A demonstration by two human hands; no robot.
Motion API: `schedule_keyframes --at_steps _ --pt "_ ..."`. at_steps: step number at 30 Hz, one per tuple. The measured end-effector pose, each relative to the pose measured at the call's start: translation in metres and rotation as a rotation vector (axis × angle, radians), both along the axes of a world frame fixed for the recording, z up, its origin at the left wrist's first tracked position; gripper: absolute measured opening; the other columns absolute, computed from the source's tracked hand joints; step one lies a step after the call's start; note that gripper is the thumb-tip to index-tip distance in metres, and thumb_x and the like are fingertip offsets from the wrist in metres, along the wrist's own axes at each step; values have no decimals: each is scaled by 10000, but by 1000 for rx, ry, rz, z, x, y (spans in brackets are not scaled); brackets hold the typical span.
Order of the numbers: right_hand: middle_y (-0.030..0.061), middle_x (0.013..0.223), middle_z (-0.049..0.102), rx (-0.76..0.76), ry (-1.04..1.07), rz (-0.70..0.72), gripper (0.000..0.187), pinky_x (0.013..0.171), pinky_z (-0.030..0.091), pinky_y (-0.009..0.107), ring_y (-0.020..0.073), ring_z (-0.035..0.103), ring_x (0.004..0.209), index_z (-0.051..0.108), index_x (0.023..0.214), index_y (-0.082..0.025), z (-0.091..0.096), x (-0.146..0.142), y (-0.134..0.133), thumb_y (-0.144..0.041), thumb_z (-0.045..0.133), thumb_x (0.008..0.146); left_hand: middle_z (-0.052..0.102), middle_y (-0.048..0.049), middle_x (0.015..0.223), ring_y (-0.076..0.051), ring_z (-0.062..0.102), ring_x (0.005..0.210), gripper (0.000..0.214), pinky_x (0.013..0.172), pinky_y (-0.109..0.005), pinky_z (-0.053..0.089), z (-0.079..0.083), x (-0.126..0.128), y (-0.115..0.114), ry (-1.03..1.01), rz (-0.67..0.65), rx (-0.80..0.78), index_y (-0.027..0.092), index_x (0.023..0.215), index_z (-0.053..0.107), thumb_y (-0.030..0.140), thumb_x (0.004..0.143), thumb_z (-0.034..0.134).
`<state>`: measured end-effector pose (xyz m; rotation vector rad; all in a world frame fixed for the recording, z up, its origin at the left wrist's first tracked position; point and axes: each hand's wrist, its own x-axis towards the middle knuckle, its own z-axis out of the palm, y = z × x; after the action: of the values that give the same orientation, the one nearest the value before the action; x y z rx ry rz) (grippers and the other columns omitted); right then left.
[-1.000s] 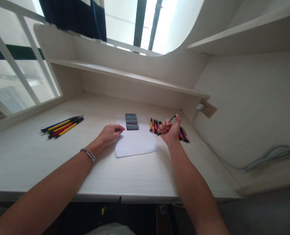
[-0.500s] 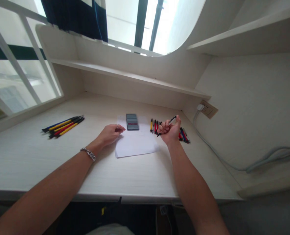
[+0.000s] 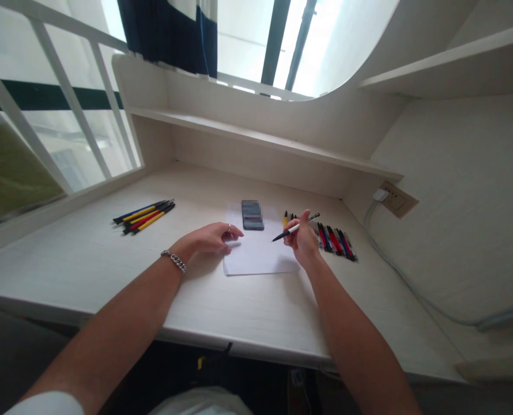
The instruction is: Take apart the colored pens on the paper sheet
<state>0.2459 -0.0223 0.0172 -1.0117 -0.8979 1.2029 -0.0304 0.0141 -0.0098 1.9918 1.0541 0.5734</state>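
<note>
A white sheet of paper [image 3: 259,259] lies on the desk. My left hand [image 3: 215,237] rests at its left edge, thumb and fingers apart, holding nothing. My right hand [image 3: 303,239] is closed around a white and black pen [image 3: 287,232], whose dark tip slants down to the left over the paper. At the top of the sheet sits a phone-like dark device [image 3: 252,215] with a blurred face. A row of several colored pens [image 3: 336,241] lies beside and behind my right hand, which hides part of it.
Several yellow, red and blue pens [image 3: 146,217] lie bunched on the left of the white desk [image 3: 248,311]. A low shelf [image 3: 256,135] runs along the back. On the right wall, a plug sits in a socket [image 3: 397,199], its grey cable [image 3: 395,276] trailing along the desk edge.
My right hand has turned and moved in over the paper's right side, bringing the pen tip toward the sheet. My left thumb and fingers have spread. The whole view has shifted left.
</note>
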Motion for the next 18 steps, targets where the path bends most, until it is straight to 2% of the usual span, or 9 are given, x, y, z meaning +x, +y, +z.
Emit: schedule_keyframes --at_steps 2,6,8,10,13,15,18 --pt "-12 402 470 -25 -51 52 708 359 324 230 95 426 345 601 604 -189 -2 -10 -5 -884 540 726 751 -93 1135 -251 692 1031 573 881 -328 537 2 0 -1 23 -3 -1 236 1111 749 135 547 738" --pt "69 601 676 -108 -130 204 609 451 452 243 144 607 500 697 759 -167 -4 -28 -15 -774 688 710 742 -98 1154 -258 684 1022 581 882 -339 528 0 1 -1 30 -4 26 236 1122 744 154 546 755" --pt "67 679 709 -100 -193 241 486 503 474 238 145 634 570 701 804 -169 -6 -38 -18 -631 795 685 741 -96 1154 -259 681 1022 591 893 -346 522 -2 1 0 27 -9 34 236 1136 740 159 551 762" --pt "12 634 675 -46 -292 224 356 502 438 217 119 594 553 672 805 -180 -10 -49 -18 -441 857 648 740 -94 1150 -260 677 1023 602 901 -348 515 -5 1 2 30 -7 39 231 1154 736 162 557 767" --pt "-42 529 595 -3 -440 175 214 465 365 202 96 519 484 610 748 -187 -22 -66 -11 -307 774 679 733 -95 1147 -261 667 1022 613 898 -349 504 -8 1 5 55 -6 43 211 1185 725 184 574 771" --pt "-21 553 627 -35 -496 191 151 463 372 211 107 535 485 623 767 -180 -29 -74 -6 -310 688 725 726 -99 1151 -261 660 1019 614 888 -345 497 -9 2 6 74 -18 46 193 1201 718 199 589 764" --pt "-3 600 664 -63 -548 165 152 456 376 222 117 548 488 643 786 -174 -34 -81 -4 -321 629 748 726 -104 1143 -260 655 1002 609 877 -341 490 -7 4 5 102 -25 50 177 1207 713 213 600 757"
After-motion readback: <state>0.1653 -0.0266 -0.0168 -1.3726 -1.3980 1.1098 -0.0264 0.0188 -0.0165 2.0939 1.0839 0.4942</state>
